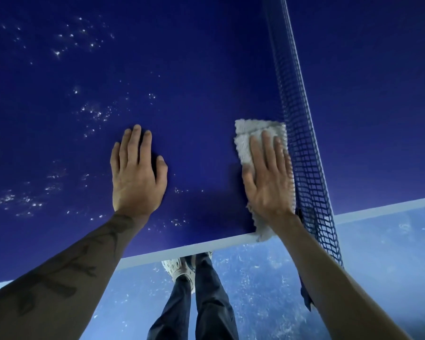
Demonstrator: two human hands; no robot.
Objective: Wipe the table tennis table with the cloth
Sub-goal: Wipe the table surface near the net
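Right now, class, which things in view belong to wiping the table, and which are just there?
Job: cloth, pressed flat under the right hand; table; left hand, flat on the table; white specks on its surface.
Just there: net, beside the cloth; floor; shoe.

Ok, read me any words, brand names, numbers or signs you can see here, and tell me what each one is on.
None can be read.
The blue table, the net and the grey cloth carry no print.
The dark marks on the left forearm are shapes, not letters that can be made out.
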